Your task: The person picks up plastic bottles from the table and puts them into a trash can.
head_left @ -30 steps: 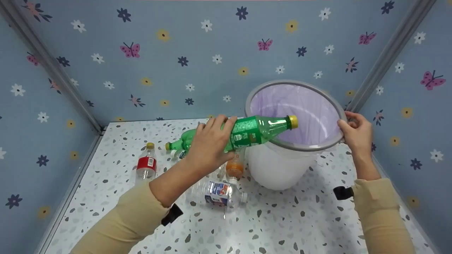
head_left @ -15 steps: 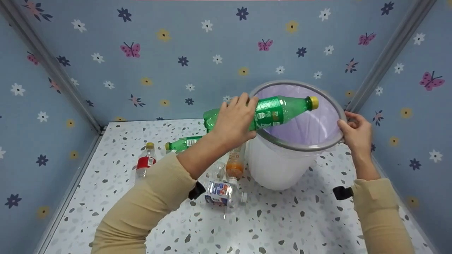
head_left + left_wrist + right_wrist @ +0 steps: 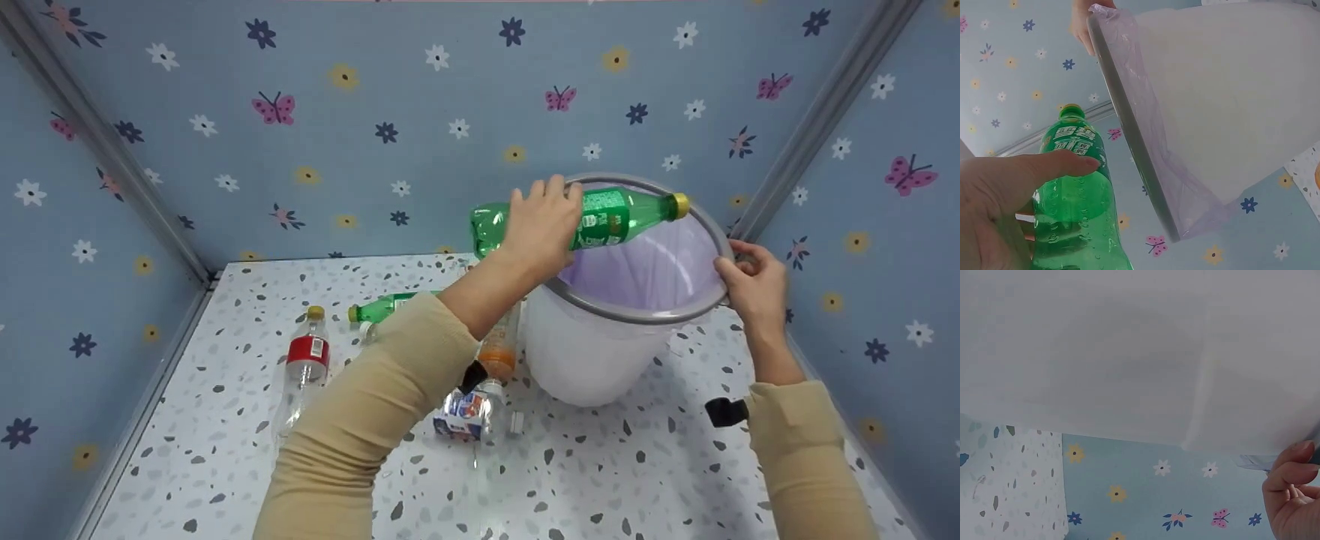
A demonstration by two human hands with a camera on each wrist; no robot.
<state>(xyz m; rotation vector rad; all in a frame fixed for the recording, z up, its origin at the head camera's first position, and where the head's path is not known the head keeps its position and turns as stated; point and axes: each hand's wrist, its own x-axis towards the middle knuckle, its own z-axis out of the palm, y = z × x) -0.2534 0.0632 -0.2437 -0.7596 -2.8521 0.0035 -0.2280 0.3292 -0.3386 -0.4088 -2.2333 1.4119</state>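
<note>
A large green plastic bottle (image 3: pixel 606 216) with a yellow cap lies sideways in my left hand (image 3: pixel 541 229), which grips it round the body. Its capped neck extends over the opening of a white trash can (image 3: pixel 600 360) lined with a purple bag (image 3: pixel 637 277). In the left wrist view the thumb lies across the bottle (image 3: pixel 1081 208), beside the can's grey rim (image 3: pixel 1134 140). At the rim's right side my right hand (image 3: pixel 757 289) pinches the edge between thumb and fingers. The right wrist view shows this hand (image 3: pixel 1297 489) against the can's white wall (image 3: pixel 1129 360).
On the speckled tabletop (image 3: pixel 585 480) lie a clear bottle with a red label (image 3: pixel 307 360), another green bottle (image 3: pixel 382 307), an orange-labelled bottle (image 3: pixel 497 356) and a clear bottle with a blue label (image 3: pixel 461 416). My left sleeve hides part of this group. Patterned walls (image 3: pixel 420 97) enclose the table.
My left hand has carried the green bottle up and to the right, so its neck is farther over the can's opening. The right hand keeps its hold on the rim.
</note>
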